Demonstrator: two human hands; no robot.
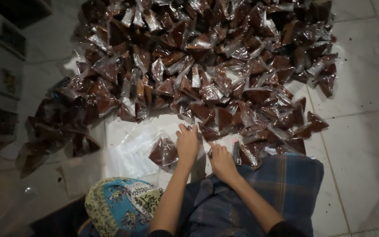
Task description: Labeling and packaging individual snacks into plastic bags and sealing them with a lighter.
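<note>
While the left hand (187, 142) is resting flat, fingers spread, on the edge of a clear plastic packet of brown paste (164, 153) at its 8 o'clock, the right hand (221, 161) is curling loosely, seemingly empty. Packet is looking soft, slippery, light; gripping its sealed top seems best. At 12 o'clock, the heap of packets (207, 66) is crowding the tiled floor (360, 131); a plaid cloth (286, 184) is lying at 5 o'clock.

Dark brown packets on pale tiles

Dark reddish-brown filling is seen in the clear glossy packets (207, 66); the floor (356, 131) below them is tiled off-white; a blue-grey plaid cloth (281, 184) and a turquoise-yellow flowered cloth (119, 204) are seen nearer.
</note>
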